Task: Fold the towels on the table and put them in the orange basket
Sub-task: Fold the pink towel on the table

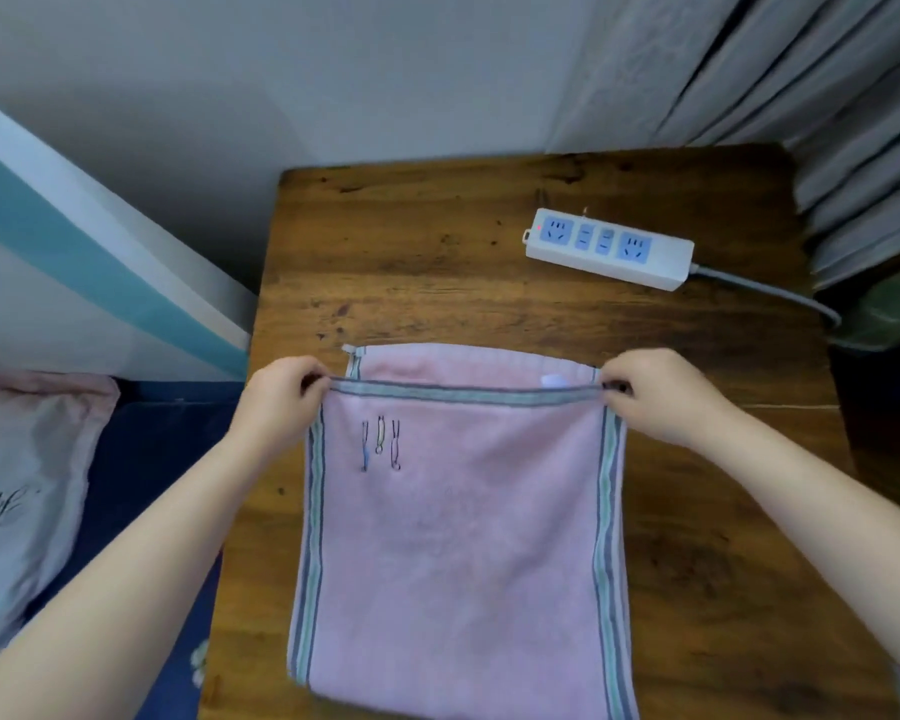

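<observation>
A: Where was the towel (458, 522)?

B: Pink one, on the table (437, 262), long axis running away from the person. Near half was doubled over the far half, fold at the near table edge.

A: Hands?

B: Left hand (276, 402) pinched the top layer's left corner, right hand (655, 394) pinched the right corner. Fingers curled tight on the striped hem, hem stretched straight between them.

A: Key relation?

B: The held hem sat just short of the bottom layer's far edge, a pink strip showing beyond it. Edges ran parallel. So I'd judge the next move was a small push away to line them up, both hands equally near.

A: Basket?

B: Not in view. Power strip (609, 249) lay well beyond, apart from the towel.
</observation>
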A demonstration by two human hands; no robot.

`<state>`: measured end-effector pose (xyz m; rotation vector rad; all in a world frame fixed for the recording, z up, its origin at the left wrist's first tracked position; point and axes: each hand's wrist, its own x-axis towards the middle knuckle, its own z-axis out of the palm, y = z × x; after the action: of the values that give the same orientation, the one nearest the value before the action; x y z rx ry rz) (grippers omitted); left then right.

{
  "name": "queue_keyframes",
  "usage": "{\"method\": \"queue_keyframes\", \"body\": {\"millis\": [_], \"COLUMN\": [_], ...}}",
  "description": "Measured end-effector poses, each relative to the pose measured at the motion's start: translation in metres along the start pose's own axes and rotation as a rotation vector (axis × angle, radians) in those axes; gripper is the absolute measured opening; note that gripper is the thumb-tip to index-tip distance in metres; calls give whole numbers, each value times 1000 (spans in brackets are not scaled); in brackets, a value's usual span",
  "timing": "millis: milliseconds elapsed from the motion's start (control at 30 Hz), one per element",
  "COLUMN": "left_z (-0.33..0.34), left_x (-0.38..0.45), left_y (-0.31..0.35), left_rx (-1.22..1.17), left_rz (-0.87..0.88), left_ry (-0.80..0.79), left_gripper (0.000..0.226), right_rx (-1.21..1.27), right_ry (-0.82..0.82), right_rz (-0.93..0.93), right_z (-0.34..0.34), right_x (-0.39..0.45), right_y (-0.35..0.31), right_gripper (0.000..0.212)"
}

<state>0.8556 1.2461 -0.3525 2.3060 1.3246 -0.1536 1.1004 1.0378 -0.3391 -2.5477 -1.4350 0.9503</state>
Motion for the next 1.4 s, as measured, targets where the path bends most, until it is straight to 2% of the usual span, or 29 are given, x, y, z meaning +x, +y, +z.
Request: {"method": "queue_keyframes", "body": {"millis": [67, 200, 400, 600, 767, 867, 933, 1067, 1400], "left_z": [8, 35, 53, 48, 39, 35, 32, 25, 2], "left_x": [20, 51, 78, 89, 96, 98, 96, 89, 65], "left_y": [8, 16, 7, 10, 14, 13, 11, 3, -23], "left_rx": [12, 200, 276, 283, 346, 443, 372, 290, 232], "left_rz": [6, 50, 77, 154, 192, 204, 204, 227, 273], "left_ry": [24, -49, -102, -286, -463, -513, -547, -458, -347], "left_gripper": [20, 21, 25, 23, 19, 6, 2, 15, 5], "right_rx": [46, -29, 0, 94, 31, 18, 21, 37, 56], "right_ry": [105, 54, 147, 62, -90, -76, -78, -79, -105], "right_rz": [105, 270, 303, 374, 434, 411, 391, 376, 217], "right_z": [0, 26, 54, 49, 39, 37, 36, 37, 22], "right_x": [14, 39, 44, 54, 63, 64, 62, 60, 39], "right_y": [8, 19, 25, 26, 22, 20, 19, 17, 14], "right_gripper": [20, 23, 30, 40, 24, 23, 22, 21, 21]}}
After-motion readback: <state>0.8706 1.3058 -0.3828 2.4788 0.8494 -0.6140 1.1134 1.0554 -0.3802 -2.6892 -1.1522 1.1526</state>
